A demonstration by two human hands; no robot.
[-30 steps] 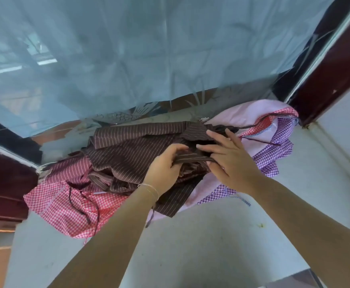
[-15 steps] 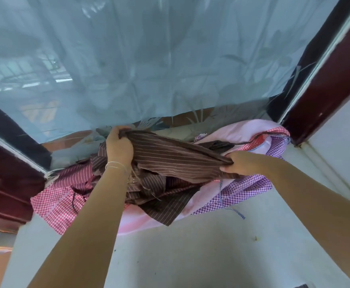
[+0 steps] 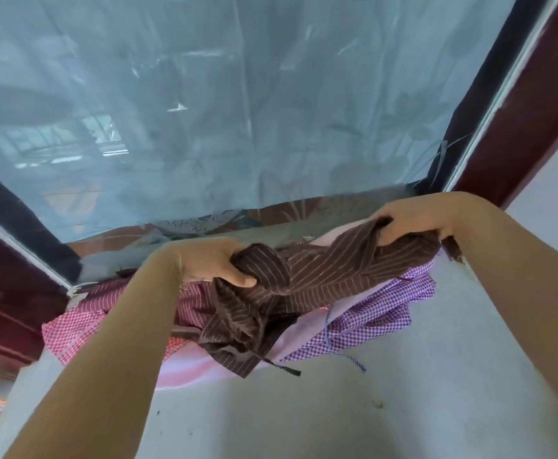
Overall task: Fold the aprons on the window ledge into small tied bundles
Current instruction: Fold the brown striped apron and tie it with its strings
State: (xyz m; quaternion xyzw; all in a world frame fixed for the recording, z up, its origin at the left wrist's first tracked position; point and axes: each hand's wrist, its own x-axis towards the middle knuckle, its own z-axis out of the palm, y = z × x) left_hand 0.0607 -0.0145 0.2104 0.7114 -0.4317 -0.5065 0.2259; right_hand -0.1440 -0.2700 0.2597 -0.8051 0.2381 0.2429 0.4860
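A brown apron with thin pale stripes (image 3: 324,273) is stretched between my hands above the window ledge (image 3: 271,230). My left hand (image 3: 214,263) grips a bunched end of it, from which loose folds and a dark tie hang down. My right hand (image 3: 413,223) grips the other end, raised higher at the right. Under it lies a heap of other aprons: a red checked one (image 3: 72,329), a maroon striped one (image 3: 105,293), a pale pink one (image 3: 188,366) and a purple checked one (image 3: 377,313).
A pale blue sheet (image 3: 238,111) covers the window behind the ledge. Dark red window frame posts stand at the left (image 3: 9,276) and right (image 3: 529,104). The grey wall (image 3: 304,419) drops below the ledge, with apron edges hanging over it.
Both hands have lifted the brown striped apron off the heap and pulled it apart. My left hand came down towards the middle; my right hand rose to the right.
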